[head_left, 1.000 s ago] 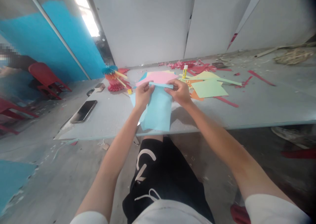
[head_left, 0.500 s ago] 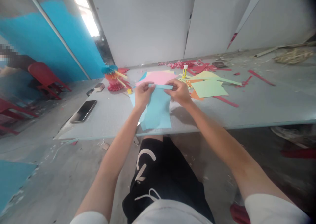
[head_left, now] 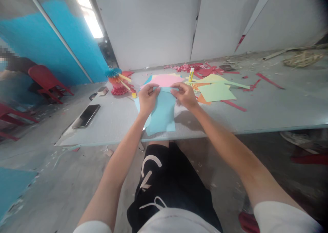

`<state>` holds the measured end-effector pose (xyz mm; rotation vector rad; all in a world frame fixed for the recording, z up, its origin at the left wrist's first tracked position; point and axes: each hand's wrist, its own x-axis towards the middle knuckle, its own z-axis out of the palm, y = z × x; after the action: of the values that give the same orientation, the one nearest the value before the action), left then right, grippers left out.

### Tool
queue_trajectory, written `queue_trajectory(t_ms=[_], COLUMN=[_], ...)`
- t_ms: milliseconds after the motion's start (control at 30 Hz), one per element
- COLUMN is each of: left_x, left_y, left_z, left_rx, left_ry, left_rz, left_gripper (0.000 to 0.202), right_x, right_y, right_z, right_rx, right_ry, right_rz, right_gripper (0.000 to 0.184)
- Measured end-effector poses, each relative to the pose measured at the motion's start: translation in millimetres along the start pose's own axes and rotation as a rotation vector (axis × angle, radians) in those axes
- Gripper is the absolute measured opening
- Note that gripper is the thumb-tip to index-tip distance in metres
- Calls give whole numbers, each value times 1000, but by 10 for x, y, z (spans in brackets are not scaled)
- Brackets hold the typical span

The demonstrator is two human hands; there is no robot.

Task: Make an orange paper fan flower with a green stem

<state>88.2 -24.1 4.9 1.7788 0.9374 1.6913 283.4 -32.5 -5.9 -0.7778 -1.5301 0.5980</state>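
A light blue sheet of paper [head_left: 163, 112] is held up over the front part of the table, with a narrow folded band along its top edge. My left hand [head_left: 148, 98] pinches the band's left end between thumb and fingers. At the other end, my right hand [head_left: 186, 95] grips the same band, its thumb on the near side. Behind the hands lies a pink sheet [head_left: 166, 79]. Another blue sheet shows partly behind the held one, at its left.
On the grey table [head_left: 212, 118] are a yellow glue stick [head_left: 191, 75], a green sheet [head_left: 217, 92], red paper strips [head_left: 234, 105], a colourful paper craft [head_left: 119, 82] and a phone [head_left: 86, 116]. A person sits far left near a red chair [head_left: 46, 79].
The folded band at the top of the blue paper has tilted and looks thinner. Its lower edge has shifted slightly up and left. Both hands keep their grip, nearly in place.
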Motion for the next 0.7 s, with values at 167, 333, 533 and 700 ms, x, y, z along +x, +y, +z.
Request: queue_trajectory(t_ms=[167,333,533,700], left_x=[-7,-12,-40,-43], left_y=[-18,-24,26,23], left_z=[16,26,39,41], left_rx=[-64,-31,-9,37], left_ry=[-11,-9,-68,-114], left_rz=[14,7,8,25], left_gripper=[15,17,14,10], right_x=[3,-22,-61,-69], right_y=[41,26,-5,-18], right_z=[10,-12,18,28], right_rx=[-128,-304,-370,-384], right_ry=[58,65,-9,-73], right_rz=[-81,-153,-230,-249], right_gripper=[22,18,21,21])
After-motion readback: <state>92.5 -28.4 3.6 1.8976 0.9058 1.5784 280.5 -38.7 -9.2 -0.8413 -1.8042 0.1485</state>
